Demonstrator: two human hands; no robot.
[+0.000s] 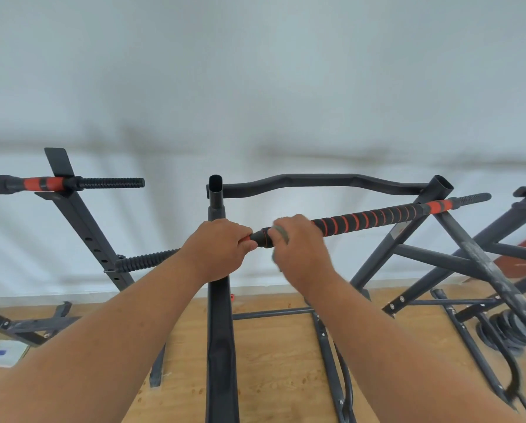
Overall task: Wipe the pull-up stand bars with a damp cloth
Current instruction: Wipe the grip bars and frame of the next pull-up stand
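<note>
The left hand [222, 248] curls around the striped bar [368, 219]; the right hand [301, 245] wraps a grey cloth [281, 233] around it. Wooden floor [274, 361] meets a white wall [255, 87].

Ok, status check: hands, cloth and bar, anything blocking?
Left hand grips the striped bar near its end. Right hand holds the grey cloth wrapped round the bar. Upright post stands just behind the left hand; rest of bar unobstructed.

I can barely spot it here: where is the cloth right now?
In the head view, centre frame, the grey cloth is bunched in the right hand around the striped bar, beside the left hand.
</note>
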